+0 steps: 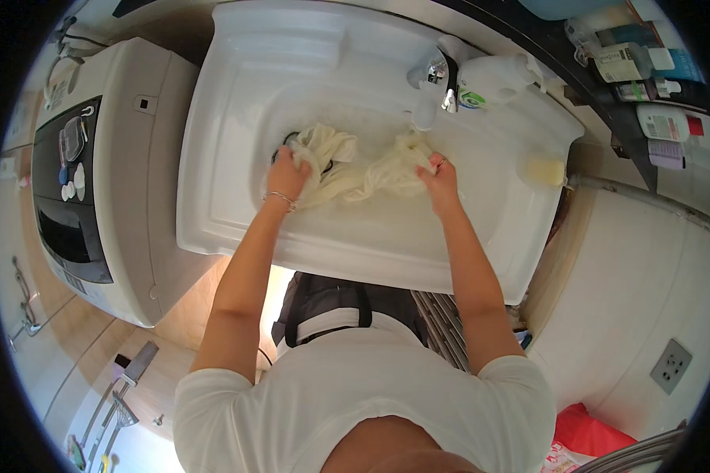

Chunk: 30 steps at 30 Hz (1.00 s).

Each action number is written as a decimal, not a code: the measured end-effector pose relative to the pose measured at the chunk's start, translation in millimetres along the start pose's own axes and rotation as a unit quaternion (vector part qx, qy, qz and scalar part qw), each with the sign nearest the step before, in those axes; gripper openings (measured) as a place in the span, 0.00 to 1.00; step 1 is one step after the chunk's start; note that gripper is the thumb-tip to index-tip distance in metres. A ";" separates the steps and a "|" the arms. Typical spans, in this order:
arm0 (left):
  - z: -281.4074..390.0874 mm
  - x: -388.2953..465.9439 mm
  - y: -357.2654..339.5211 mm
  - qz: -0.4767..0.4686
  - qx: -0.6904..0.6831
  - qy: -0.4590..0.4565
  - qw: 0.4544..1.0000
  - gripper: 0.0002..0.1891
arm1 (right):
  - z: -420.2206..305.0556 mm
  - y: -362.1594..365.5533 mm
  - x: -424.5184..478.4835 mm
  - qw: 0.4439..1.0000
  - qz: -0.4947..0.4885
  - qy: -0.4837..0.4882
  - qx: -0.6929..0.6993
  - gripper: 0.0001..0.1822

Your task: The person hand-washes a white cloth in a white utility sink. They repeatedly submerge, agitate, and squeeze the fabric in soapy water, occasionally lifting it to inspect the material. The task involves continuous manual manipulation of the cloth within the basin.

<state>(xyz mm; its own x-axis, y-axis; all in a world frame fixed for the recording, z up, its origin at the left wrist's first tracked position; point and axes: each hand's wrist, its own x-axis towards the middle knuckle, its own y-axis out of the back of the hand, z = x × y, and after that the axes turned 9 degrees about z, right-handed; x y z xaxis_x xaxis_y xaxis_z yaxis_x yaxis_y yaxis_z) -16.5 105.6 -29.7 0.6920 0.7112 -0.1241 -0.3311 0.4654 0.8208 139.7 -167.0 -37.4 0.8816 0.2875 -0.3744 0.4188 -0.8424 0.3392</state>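
Observation:
A wet, pale-yellow cloth garment [367, 177] lies stretched and bunched across the basin of a white sink [231, 171], in cloudy water. My left hand [289, 174] grips its left end, where a black band or cord [290, 139] shows beside the fabric. At the right end, my right hand [439, 177] pinches a fold between thumb and fingers. Part of the cloth is under the water, so its full shape is hidden. A chrome faucet [449, 97] stands behind the right end of the cloth.
A white detergent bottle [491, 80] stands by the faucet. Yellow soap or a sponge [543, 170] sits on the sink's right rim. To the left is a washing machine [148, 130] with small items on its lid. Bottles [624, 64] line the dark shelf [603, 100] at upper right.

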 end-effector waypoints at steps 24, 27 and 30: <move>53.4 20.9 -127.8 -0.185 0.129 -0.241 0.944 0.18 | 50.0 -104.5 49.2 0.836 -0.023 0.148 -0.528 0.33; 56.5 28.1 -132.2 -0.142 0.028 -0.161 0.976 0.13 | 72.2 -90.2 88.2 0.907 -0.074 0.106 -0.401 0.24; 67.2 26.6 -77.0 -0.133 -0.055 -0.028 0.989 0.10 | 29.4 -84.2 59.6 0.961 0.123 -0.164 0.185 0.22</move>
<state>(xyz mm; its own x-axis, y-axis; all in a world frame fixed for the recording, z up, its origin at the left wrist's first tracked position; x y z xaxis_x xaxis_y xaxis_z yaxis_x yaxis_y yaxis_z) 70.5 53.3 -58.8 0.7978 0.5262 -0.2943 -0.1981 0.6898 0.6964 150.5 -92.4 -113.6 0.8031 -0.0493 -0.5939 0.0459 -0.9885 0.1441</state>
